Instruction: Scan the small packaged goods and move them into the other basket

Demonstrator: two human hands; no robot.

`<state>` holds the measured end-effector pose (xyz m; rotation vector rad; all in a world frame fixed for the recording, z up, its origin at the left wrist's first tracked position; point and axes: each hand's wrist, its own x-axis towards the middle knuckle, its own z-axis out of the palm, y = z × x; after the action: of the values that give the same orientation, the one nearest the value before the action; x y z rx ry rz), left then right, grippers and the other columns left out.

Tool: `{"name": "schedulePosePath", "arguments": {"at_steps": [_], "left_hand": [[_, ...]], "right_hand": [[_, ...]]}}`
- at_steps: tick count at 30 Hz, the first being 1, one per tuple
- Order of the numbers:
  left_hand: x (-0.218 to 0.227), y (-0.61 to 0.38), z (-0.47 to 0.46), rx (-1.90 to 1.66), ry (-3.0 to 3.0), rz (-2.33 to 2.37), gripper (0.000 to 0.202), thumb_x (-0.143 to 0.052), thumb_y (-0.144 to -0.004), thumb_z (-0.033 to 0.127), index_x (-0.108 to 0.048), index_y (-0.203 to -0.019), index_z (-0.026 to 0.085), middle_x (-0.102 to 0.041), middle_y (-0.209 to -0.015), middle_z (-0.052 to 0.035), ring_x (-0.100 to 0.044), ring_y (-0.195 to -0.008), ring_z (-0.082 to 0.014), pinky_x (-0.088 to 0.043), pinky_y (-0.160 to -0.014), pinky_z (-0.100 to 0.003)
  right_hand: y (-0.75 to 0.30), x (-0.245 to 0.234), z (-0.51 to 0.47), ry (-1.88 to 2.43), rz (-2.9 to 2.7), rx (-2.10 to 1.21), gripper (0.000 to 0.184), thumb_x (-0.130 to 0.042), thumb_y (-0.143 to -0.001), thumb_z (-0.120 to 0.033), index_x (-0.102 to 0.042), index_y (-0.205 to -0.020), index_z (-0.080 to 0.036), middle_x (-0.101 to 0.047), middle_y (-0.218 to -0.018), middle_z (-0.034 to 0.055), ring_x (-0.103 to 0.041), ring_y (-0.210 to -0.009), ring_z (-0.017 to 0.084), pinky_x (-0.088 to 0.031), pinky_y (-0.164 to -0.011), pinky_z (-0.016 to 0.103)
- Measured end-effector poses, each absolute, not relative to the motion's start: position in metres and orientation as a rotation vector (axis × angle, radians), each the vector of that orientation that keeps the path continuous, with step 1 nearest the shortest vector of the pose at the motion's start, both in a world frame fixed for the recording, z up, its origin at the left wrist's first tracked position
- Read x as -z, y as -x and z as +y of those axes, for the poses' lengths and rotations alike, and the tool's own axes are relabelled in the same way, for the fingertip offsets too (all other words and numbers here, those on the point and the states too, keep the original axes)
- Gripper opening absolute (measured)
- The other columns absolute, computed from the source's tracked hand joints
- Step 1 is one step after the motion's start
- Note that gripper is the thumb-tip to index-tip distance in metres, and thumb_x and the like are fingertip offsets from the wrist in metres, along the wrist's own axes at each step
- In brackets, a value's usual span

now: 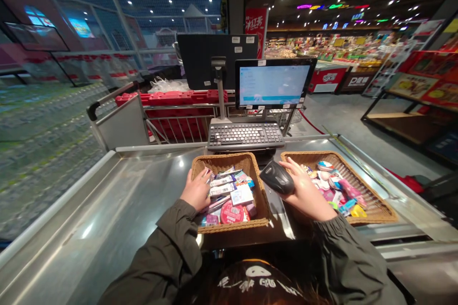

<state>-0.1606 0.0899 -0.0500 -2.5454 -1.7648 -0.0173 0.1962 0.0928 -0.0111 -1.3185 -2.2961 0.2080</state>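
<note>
My right hand (306,194) is wrapped around a black barcode scanner (277,178), raised between two woven baskets. My left hand (196,190) lies over the left side of the left basket (263,202). Its fingers are apart and reach in among the goods, with the tips partly hidden. Inside that basket are slim packets (222,189) with barcodes, a white box (242,195) and a round red-pink container (231,213). The right basket (379,205), beyond my right hand, holds small colourful wrapped items (336,190).
Behind the baskets, a black keyboard (246,134) sits before a lit monitor (274,85), with a second screen (203,64) seen from behind. A metal counter (118,209) extends left. A shopping cart (171,121) stands beyond it. Shelves (418,100) are at the right.
</note>
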Motion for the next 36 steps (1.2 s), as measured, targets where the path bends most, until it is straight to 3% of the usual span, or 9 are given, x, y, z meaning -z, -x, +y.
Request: {"name": "schedulePosePath", "arguments": {"at_steps": [6,10,18,20,24,29,36], "left_hand": [[0.061,0.170,0.080,-0.098,2.569,-1.808,0.018,-0.070,-0.065,0.030,-0.076,-0.079,0.021,-0.055,-0.139,-0.0165,-0.040,-0.137,-0.0389,-0.013,-0.108,-0.074],[0.041,0.156,0.077,0.042,2.568,-1.700,0.020,-0.068,-0.075,0.036,-0.074,-0.087,0.022,-0.049,-0.145,-0.0160,-0.035,-0.140,-0.0371,-0.014,-0.110,-0.071],[-0.005,0.067,0.090,0.251,2.775,-1.322,0.031,-0.066,-0.082,0.036,-0.068,-0.111,0.023,-0.047,-0.147,-0.0129,-0.035,-0.140,-0.0331,-0.017,-0.114,-0.067],[-0.006,0.038,0.098,0.282,2.847,-1.219,0.030,-0.065,-0.083,0.038,-0.068,-0.109,0.023,-0.046,-0.148,-0.0123,-0.034,-0.141,-0.0327,-0.016,-0.114,-0.067],[0.001,-0.022,0.119,0.318,2.979,-1.006,0.027,-0.068,-0.081,0.039,-0.070,-0.101,0.021,-0.047,-0.147,-0.0137,-0.032,-0.142,-0.0336,-0.014,-0.114,-0.068],[0.019,-0.097,0.144,0.227,3.094,-0.845,0.029,-0.067,-0.080,0.038,-0.069,-0.104,0.022,-0.044,-0.149,-0.0138,-0.030,-0.142,-0.0340,-0.016,-0.113,-0.068],[0.055,-0.189,0.174,0.025,3.167,-0.521,0.045,-0.060,-0.084,0.025,-0.058,-0.129,0.027,-0.030,-0.158,-0.0114,-0.024,-0.145,-0.0341,-0.013,-0.114,-0.065]], "right_hand": [[-0.215,0.011,0.084,1.369,-2.250,-0.164,0.051,-0.061,-0.075,-0.024,-0.055,-0.126,-0.020,-0.048,-0.141,0.0154,-0.026,-0.144,0.038,-0.026,-0.112,0.064],[-0.233,0.014,0.081,1.391,-2.229,-0.090,0.052,-0.061,-0.077,-0.025,-0.053,-0.128,-0.017,-0.049,-0.141,0.0165,-0.028,-0.143,0.038,-0.027,-0.112,0.062],[-0.290,0.005,0.070,1.536,-2.084,0.008,0.052,-0.062,-0.079,-0.030,-0.054,-0.129,-0.018,-0.050,-0.141,0.0156,-0.030,-0.142,0.038,-0.027,-0.113,0.063],[-0.307,0.001,0.065,1.567,-2.021,0.026,0.056,-0.062,-0.079,-0.031,-0.051,-0.132,-0.018,-0.051,-0.140,0.0155,-0.032,-0.141,0.038,-0.028,-0.112,0.062],[-0.339,0.000,0.056,1.621,-1.952,0.078,0.058,-0.062,-0.079,-0.033,-0.049,-0.134,-0.019,-0.052,-0.139,0.0156,-0.033,-0.141,0.039,-0.028,-0.112,0.063],[-0.374,0.004,0.050,1.717,-1.909,0.096,0.052,-0.060,-0.081,-0.034,-0.053,-0.130,-0.019,-0.048,-0.142,0.0159,-0.030,-0.142,0.040,-0.026,-0.112,0.065],[-0.412,0.007,0.052,1.782,-1.825,0.086,0.055,-0.060,-0.080,-0.036,-0.050,-0.132,-0.019,-0.050,-0.140,0.0151,-0.030,-0.143,0.038,-0.023,-0.115,0.063]]}}
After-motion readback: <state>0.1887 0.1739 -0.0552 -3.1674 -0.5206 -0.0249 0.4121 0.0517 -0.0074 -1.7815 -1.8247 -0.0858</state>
